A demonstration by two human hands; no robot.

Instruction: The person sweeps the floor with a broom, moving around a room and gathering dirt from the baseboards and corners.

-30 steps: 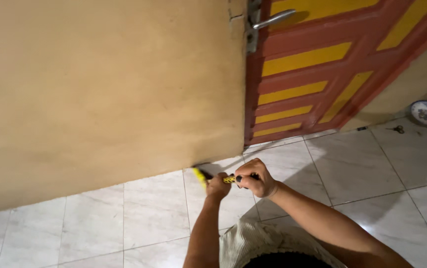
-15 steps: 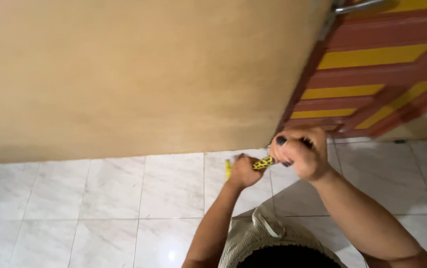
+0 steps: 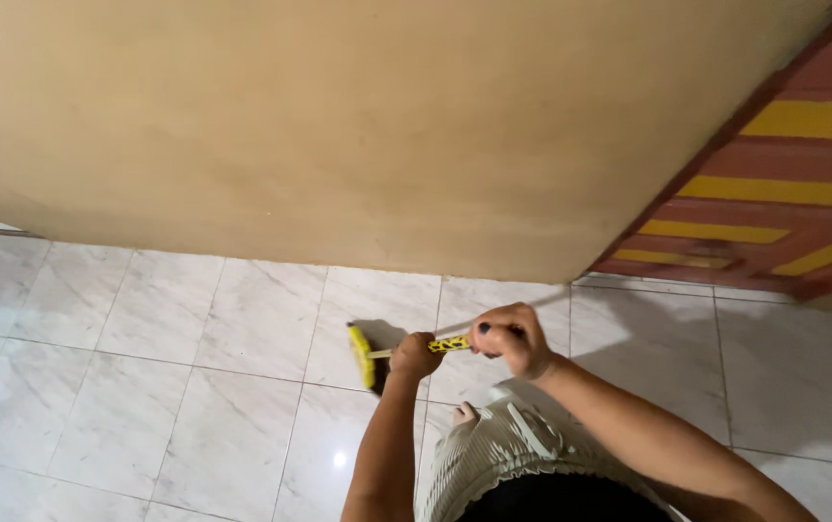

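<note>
Person standing on the white marbled tile floor (image 3: 194, 377), facing the tan plastered wall (image 3: 358, 126), both arms reaching down and forward. Both hands are wrapping a broom handle (image 3: 450, 344), yellow with black spots, running roughly level between them. The left hand (image 3: 414, 356) is sitting lower on the handle, nearer the head, its grip closing fully around the shaft with fingers curled under. The right hand (image 3: 511, 338) is sitting higher, at the handle's upper end, its grip also clenching tight on the shaft, dark-painted thumbnail showing on top. The yellow broom head (image 3: 362, 356) is resting on the floor just left of the left hand, a short way out from the foot of the wall, standing edge-on and casting a dark shadow on the tile behind it toward the wall. Bristles are too small to make out. A pale ribbed garment (image 3: 503, 454) is hanging at the person's front, and the toes of one bare foot (image 3: 462, 415) are peeking out beside it on the tile, just below the hands. Off to the right, a red door with yellow panels (image 3: 774, 193) is meeting the wall's corner, its bottom edge sitting at floor level well apart from the broom. Shadow of the arms is falling across the tiles to the right.
</note>
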